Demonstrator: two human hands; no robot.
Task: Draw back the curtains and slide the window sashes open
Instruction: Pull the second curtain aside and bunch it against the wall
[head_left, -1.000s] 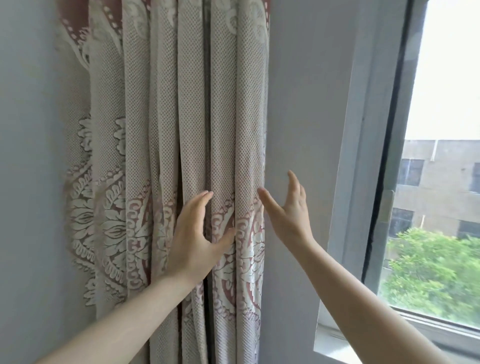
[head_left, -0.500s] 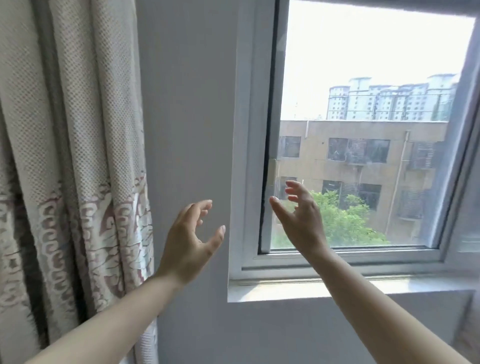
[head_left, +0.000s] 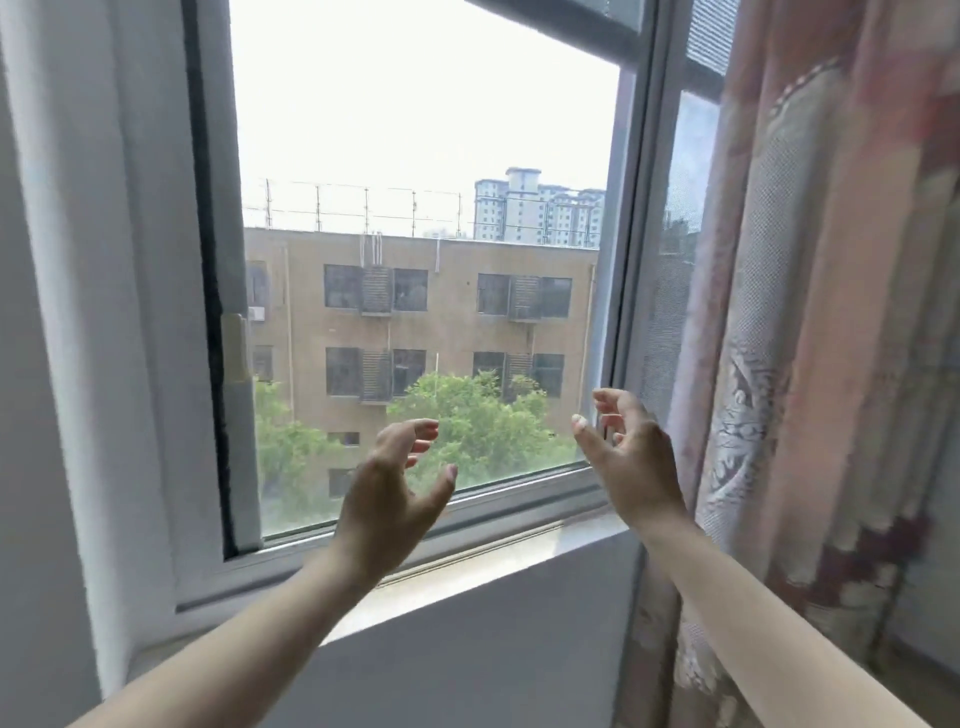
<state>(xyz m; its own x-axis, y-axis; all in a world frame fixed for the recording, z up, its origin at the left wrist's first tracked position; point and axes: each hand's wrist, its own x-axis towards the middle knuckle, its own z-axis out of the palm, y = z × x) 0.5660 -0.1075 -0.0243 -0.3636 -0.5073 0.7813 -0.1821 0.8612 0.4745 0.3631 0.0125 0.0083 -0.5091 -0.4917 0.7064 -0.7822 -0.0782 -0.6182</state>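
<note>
Hands raised before the sash (head_left: 415, 312): left hand (head_left: 389, 493) and right hand (head_left: 631, 462) both loosely curled, empty, beside the curtain (head_left: 810, 364).

Pale grey wall (head_left: 31, 364) far left of the left grip (head_left: 387, 499); more of it under the sill (head_left: 493, 566), below both grips. White window frame (head_left: 150, 312) left of the left grip, dark seal strip on its inner edge. Through the glass beyond both grips: tan multi-storey building (head_left: 441, 322), green treetops (head_left: 478, 421), pale tower blocks (head_left: 540, 208) higher up, washed-out bright sky (head_left: 415, 104). Mesh screen panel (head_left: 670, 312) above the right grip (head_left: 631, 457). Strong daylight, sill lit.
</note>
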